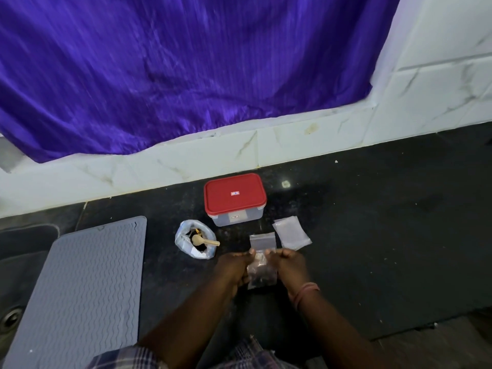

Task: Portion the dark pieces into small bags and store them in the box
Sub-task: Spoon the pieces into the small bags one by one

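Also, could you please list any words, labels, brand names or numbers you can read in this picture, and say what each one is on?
No text here can actually be read.
Small blue and red sticker on the red lid of the box: too small and blurred to read.
Small label on the front wall of the box: also too blurred to read.
The small bags, the big bag and the grey mat show no print.

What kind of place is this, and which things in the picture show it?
Probably a home kitchen: a dark stone counter runs along a white tiled wall, a sink drain shows at the left edge beside a grey ribbed mat, and a red-lidded food box stands there.
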`<state>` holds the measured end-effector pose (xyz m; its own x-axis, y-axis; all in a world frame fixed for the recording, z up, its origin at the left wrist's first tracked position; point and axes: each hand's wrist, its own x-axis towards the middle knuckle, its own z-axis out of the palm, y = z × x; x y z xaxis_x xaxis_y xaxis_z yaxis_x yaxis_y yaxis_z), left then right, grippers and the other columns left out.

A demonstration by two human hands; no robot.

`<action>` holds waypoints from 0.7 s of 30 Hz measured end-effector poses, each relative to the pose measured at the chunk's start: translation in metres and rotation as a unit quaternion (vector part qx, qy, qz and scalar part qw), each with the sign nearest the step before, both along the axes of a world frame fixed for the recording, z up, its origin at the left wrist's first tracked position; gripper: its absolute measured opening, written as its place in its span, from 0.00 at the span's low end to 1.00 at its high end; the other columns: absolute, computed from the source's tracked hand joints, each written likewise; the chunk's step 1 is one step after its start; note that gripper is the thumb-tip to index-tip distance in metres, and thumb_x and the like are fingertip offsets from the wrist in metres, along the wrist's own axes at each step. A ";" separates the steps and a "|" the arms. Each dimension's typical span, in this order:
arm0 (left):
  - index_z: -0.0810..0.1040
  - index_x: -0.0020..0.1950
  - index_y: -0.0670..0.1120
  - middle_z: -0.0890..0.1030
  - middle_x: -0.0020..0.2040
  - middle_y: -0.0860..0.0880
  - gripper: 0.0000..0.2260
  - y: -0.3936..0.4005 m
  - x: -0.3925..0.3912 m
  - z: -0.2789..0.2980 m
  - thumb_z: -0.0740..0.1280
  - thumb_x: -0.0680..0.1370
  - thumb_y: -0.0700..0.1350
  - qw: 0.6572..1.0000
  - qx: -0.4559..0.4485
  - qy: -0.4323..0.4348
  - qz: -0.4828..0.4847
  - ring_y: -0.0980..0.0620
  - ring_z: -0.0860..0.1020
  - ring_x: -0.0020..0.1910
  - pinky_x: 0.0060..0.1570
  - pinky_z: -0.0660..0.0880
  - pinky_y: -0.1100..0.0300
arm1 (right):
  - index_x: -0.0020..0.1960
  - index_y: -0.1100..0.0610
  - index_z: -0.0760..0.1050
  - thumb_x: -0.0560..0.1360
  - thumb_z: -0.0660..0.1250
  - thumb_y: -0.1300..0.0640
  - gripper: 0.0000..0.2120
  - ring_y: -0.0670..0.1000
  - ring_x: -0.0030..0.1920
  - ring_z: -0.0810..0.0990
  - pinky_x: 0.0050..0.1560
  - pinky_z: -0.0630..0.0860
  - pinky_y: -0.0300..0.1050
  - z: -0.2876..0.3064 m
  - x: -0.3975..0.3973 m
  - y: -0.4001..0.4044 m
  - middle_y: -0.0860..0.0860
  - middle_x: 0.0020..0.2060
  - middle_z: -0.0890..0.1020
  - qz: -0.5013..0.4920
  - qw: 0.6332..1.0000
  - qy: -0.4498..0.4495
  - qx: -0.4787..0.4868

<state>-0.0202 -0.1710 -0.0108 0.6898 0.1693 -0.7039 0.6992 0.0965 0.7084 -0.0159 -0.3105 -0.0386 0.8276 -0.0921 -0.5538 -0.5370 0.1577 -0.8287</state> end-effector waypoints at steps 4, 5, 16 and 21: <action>0.84 0.52 0.39 0.83 0.44 0.39 0.12 -0.007 0.002 -0.013 0.71 0.80 0.49 0.998 -0.036 0.006 0.059 0.45 0.78 0.43 0.40 0.75 0.57 | 0.41 0.66 0.82 0.75 0.74 0.57 0.12 0.53 0.35 0.82 0.37 0.81 0.46 -0.021 -0.005 -0.005 0.57 0.33 0.84 0.045 0.996 -0.012 -0.074; 0.85 0.53 0.39 0.84 0.46 0.38 0.12 -0.009 0.004 -0.014 0.71 0.80 0.48 0.997 -0.048 0.005 0.066 0.44 0.79 0.44 0.42 0.76 0.56 | 0.41 0.68 0.81 0.74 0.74 0.59 0.11 0.53 0.35 0.81 0.37 0.81 0.47 -0.024 -0.003 -0.007 0.58 0.34 0.84 0.041 0.996 -0.013 -0.082; 0.79 0.66 0.50 0.79 0.65 0.45 0.15 -0.021 0.017 -0.018 0.65 0.81 0.40 0.931 0.253 -0.120 -0.233 0.48 0.80 0.59 0.59 0.77 0.60 | 0.65 0.56 0.73 0.76 0.69 0.57 0.18 0.57 0.58 0.77 0.59 0.74 0.49 -0.027 0.026 0.003 0.55 0.59 0.76 0.100 0.864 -0.150 -0.469; 0.77 0.70 0.51 0.70 0.72 0.45 0.16 -0.024 0.015 -0.025 0.63 0.82 0.44 0.821 0.358 -0.141 -0.423 0.46 0.75 0.66 0.68 0.72 0.56 | 0.55 0.48 0.79 0.78 0.63 0.50 0.09 0.53 0.54 0.77 0.54 0.73 0.48 -0.046 0.021 -0.003 0.48 0.54 0.80 0.261 0.736 -0.166 -0.602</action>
